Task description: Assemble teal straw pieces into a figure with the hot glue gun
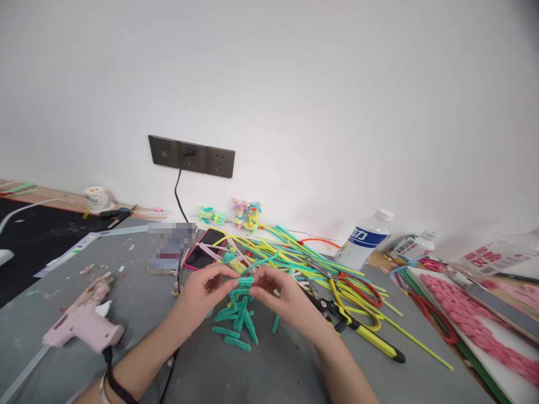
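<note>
Over the middle of the grey mat, my left hand pinches one end of a teal pipe cleaner piece between thumb and fingertips. The other end meets the fingertips of my right hand, which is closed around it. Below both hands lies a loose pile of short teal pipe cleaner pieces, some of them folded. Behind the hands spreads a heap of long yellow and teal pipe cleaners. Several small pipe cleaner figures are by the wall.
A pink glue gun with a black cord lies on the left of the grey mat. Yellow-handled pliers and red-handled scissors rest right of the hands. A water bottle stands at the back. A phone lies behind my left hand.
</note>
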Demonstrator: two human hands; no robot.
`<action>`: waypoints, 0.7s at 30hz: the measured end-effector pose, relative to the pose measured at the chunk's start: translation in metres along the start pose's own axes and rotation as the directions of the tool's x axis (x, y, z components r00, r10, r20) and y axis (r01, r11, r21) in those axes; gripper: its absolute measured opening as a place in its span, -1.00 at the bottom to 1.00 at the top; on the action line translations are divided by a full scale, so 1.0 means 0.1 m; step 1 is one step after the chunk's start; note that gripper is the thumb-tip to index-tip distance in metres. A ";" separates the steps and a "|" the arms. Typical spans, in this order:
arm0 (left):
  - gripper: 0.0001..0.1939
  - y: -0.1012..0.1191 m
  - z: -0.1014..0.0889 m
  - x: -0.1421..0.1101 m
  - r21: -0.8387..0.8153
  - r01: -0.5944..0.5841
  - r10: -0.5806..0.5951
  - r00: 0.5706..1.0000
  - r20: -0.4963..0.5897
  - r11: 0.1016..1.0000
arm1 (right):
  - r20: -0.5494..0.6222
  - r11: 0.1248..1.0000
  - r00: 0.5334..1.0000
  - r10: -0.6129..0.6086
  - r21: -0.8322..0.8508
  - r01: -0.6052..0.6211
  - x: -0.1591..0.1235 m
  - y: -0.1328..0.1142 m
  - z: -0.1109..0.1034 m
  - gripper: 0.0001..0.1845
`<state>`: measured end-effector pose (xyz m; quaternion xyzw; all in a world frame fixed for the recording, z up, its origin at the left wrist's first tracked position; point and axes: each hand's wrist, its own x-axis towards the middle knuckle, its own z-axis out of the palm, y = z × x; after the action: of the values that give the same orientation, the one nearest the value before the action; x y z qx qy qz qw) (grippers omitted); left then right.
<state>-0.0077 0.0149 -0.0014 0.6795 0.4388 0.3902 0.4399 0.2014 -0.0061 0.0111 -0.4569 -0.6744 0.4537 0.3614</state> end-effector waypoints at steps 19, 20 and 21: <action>-0.70 0.06 0.01 0.00 -0.304 0.147 -0.130 0.989 0.075 0.941 | 0.125 0.992 0.991 0.052 -0.120 -0.037 0.00 0.11 -0.10 -0.91; -0.69 0.06 0.02 0.00 -0.296 0.161 -0.146 0.987 0.071 0.941 | 0.094 0.996 0.995 0.046 -0.080 -0.038 0.01 0.13 -0.13 -0.88; -0.68 0.05 0.02 0.00 -0.286 0.172 -0.158 0.985 0.071 0.943 | 0.071 0.998 0.996 0.050 -0.041 -0.047 0.02 0.15 -0.15 -0.84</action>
<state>-0.0042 0.0132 0.0030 0.5772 0.4218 0.3961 0.5763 0.2190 0.0026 0.0023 -0.4636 -0.6843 0.4653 0.3168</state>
